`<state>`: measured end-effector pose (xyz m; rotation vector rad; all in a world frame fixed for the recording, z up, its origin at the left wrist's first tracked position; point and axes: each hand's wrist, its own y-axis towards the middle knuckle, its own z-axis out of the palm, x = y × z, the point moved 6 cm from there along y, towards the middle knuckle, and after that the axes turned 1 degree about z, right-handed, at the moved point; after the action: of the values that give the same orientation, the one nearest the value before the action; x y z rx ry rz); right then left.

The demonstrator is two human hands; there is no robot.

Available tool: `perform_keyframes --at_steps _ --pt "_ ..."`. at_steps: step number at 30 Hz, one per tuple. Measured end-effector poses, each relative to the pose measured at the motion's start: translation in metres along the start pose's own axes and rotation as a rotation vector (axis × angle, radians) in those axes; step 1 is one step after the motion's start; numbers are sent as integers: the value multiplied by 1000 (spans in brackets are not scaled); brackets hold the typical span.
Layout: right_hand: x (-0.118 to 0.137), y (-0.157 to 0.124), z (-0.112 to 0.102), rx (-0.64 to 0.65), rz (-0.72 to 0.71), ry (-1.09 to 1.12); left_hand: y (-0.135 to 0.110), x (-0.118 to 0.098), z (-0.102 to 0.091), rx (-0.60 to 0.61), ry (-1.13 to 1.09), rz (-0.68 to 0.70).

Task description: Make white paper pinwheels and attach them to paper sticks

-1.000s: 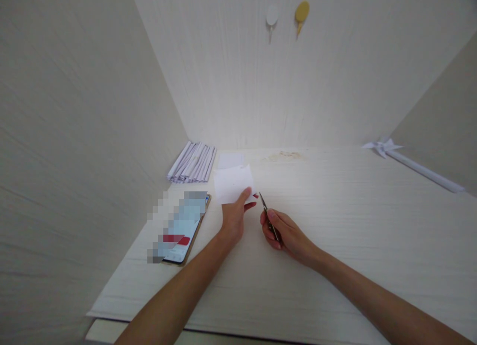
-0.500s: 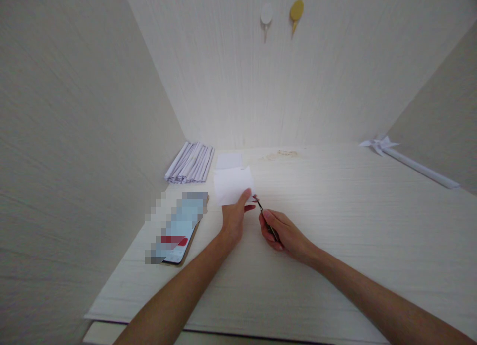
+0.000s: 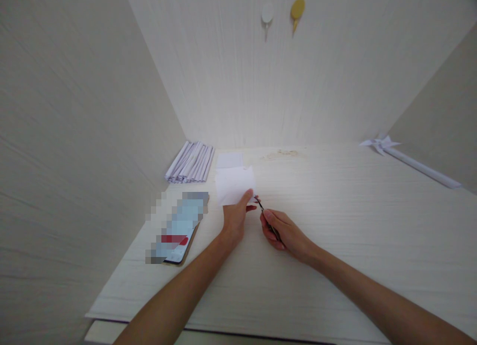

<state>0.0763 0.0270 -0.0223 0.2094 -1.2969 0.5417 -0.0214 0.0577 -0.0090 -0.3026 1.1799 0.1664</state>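
My left hand [image 3: 235, 218] pinches the lower right part of a white sheet of paper [image 3: 233, 182], thumb on top and fingers beneath. My right hand [image 3: 278, 228] is wrapped round a slim, dark, pointed tool [image 3: 274, 230], whose exact kind I cannot make out. Its thin tip meets the paper's lower right corner, close to my left thumb and fingertips. Whether the tip cuts into the sheet is too small to tell. Behind the held sheet, another white piece of paper [image 3: 230, 160] lies on the table.
A bundle of rolled paper sticks [image 3: 191, 163] lies at the back left. In front of it is a phone [image 3: 186, 230], partly pixelated. A paper pinwheel on a rolled stick [image 3: 417, 165] rests along the right wall. White [image 3: 267, 13] and yellow hooks [image 3: 297, 9] are on the back wall.
The paper and my left hand have shifted very slightly to the right. My right hand keeps its hold on the tool at the paper's corner.
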Motion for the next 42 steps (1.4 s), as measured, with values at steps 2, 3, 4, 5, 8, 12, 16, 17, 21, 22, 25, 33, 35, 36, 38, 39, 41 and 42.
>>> perform_keyframes --at_steps 2,3,4,5,8,12,16,17,21,22,25,33,35,36,38,39,41,42 --pt "1 0 0 -7 6 1 0 0 0 6 4 3" --pt "1 0 1 -9 8 0 0 0 1 11 6 6" --pt "1 -1 1 -10 8 0 1 0 1 16 7 10" --pt "2 -1 1 -10 8 2 1 -1 1 20 8 15" --pt "2 0 2 -10 11 9 1 0 1 10 5 14" --pt "2 0 1 -19 14 2 0 0 1 1 4 16" --pt "2 -1 2 -22 16 -6 -1 -1 1 -12 0 22" --pt "2 -1 2 -19 15 -6 -1 -1 1 -14 -2 23" --pt "1 0 1 -10 13 -9 0 0 0 -15 9 24" --pt "1 1 1 -9 14 -10 0 1 0 -17 11 22" --pt "0 0 1 -16 22 -12 1 1 -1 -22 5 21" --pt "1 -1 2 -14 55 27 2 -1 -1 -14 -6 29" --pt "2 -1 2 -9 71 31 3 -2 -2 0 -5 26" --pt "2 -1 2 -7 75 29 4 -3 -1 13 -5 25" --pt "3 -1 2 -6 73 26 5 -4 -1 47 -2 28" --pt "3 -1 2 -3 71 25 6 -5 -1 60 0 28" --pt "3 -1 2 7 63 27 7 -5 -1 73 0 28" --pt "3 -1 2 12 59 28 7 -5 -1 79 -3 25"
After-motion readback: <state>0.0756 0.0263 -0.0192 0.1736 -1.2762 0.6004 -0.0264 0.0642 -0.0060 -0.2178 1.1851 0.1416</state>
